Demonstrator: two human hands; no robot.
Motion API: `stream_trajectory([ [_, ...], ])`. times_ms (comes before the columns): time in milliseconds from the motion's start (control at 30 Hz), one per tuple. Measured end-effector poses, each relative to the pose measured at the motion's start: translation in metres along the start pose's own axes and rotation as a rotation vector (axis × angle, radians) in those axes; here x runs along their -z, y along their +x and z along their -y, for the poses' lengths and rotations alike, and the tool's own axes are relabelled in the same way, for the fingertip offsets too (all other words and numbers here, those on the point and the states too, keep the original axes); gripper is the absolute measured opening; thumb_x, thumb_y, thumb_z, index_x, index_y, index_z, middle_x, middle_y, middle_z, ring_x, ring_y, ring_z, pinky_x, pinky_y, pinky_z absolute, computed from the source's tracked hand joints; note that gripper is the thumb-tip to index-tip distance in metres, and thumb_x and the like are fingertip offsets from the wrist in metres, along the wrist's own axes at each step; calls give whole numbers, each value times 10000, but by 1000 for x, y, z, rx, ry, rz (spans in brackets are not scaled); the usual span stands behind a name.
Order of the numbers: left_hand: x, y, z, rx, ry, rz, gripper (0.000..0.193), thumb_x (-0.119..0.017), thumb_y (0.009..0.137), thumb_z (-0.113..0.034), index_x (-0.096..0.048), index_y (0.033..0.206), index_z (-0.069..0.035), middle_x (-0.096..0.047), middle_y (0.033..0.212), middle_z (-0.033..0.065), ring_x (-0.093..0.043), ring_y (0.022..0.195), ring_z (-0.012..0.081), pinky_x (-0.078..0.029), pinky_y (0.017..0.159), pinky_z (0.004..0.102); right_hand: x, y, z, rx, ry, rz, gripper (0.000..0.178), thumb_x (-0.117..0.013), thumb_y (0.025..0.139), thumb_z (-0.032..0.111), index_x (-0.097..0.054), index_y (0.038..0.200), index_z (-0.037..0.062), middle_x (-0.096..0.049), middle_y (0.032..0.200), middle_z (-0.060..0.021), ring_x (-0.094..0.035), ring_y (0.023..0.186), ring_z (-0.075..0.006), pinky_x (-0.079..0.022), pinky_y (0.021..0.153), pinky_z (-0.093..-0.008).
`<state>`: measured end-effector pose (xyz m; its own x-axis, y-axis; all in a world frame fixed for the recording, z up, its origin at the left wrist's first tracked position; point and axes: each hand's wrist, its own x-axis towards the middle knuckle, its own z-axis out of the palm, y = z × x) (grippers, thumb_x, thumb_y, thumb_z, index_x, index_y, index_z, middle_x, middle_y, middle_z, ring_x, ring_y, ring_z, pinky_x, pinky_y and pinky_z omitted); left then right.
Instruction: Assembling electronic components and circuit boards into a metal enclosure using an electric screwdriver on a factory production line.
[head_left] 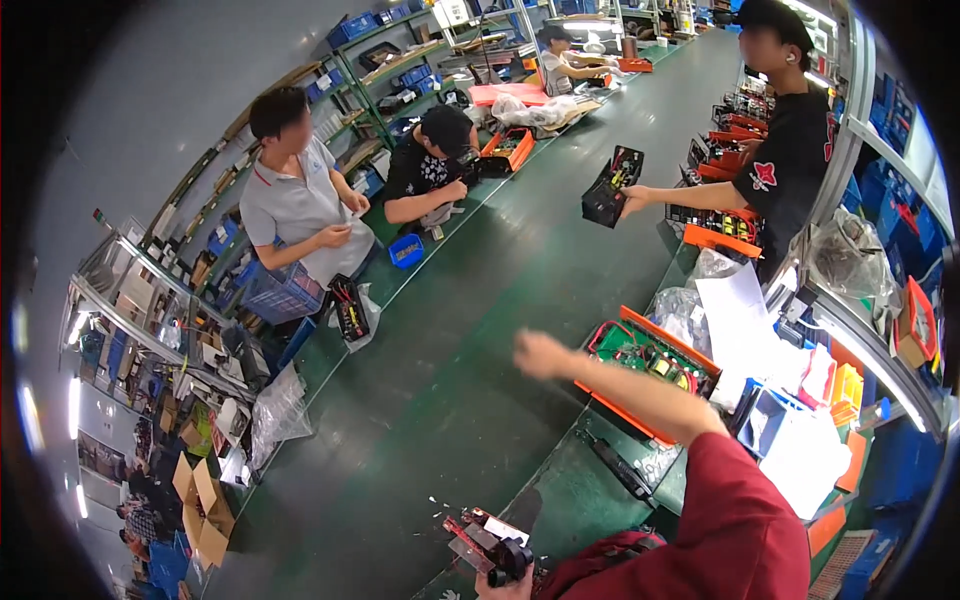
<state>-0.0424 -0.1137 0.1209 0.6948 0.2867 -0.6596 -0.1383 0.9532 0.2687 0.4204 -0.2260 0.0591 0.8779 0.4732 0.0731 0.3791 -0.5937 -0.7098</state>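
Green worktop (420, 400) runs past shelves (398, 64), left hand (507, 590) gripping a device (490, 545), right hand (543, 354) blurred, its grip unclear.

An electronics assembly workshop: 1 long green work surface (430, 400), an opened orange-cased unit (648, 372) baring circuitry (628, 352) at 4 o'clock, similar units (716, 148) rowed at 2 o'clock, shelving (362, 97) with blue bins (357, 27) at 11 o'clock.

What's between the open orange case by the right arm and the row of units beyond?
Crumpled clear plastic lies between the case and the units, in the head view.
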Motion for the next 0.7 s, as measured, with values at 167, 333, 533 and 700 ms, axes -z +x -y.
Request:
stream_trajectory([
  [167, 9, 1, -2, 23, 77, -61, 506, -554, 921, -416, -615, 1286, -71, -677, 1155, 138, -618, 1061, 355, -493, 936, 533, -122, -164, -7, -122, 29, 402, 505, -644, 880, 338, -544, 1280, 47, -706, 1074, -207, -677, 1026, -394, -549, 867, -485],
  [333, -1, -6, -3, 31, 124, -113, 473, -520, 948, -426, -618, 1285, -109, -672, 1178, 123, -603, 1074, 366, -488, 934, 562, -147, -232, -29, -244, 302, 412, 343, -585, 938, 340, -667, 1082, 39, -747, 862, -119, -727, 822, -258, -564, 761, -399],
  [533, 9, 1, -4, 55, 37, -26, 485, -537, 910, -385, -612, 1285, -88, -655, 1237, 143, -586, 1141, 388, -436, 1008, 576, -145, -266, -57, -484, 358, 417, 415, -466, 1004, 395, -705, 926, 64, -735, 780, -72, -691, 636, -207, -552, 644, -355],
  [700, 8, -4, 0, 37, -12, -71, 506, -541, 877, -349, -603, 1300, -78, -640, 1268, 158, -565, 1188, 395, -390, 1063, 585, -142, -277, -61, -552, 309, 421, 440, -452, 1011, 411, -696, 861, 78, -725, 726, -48, -681, 590, -188, -553, 637, -348],
])
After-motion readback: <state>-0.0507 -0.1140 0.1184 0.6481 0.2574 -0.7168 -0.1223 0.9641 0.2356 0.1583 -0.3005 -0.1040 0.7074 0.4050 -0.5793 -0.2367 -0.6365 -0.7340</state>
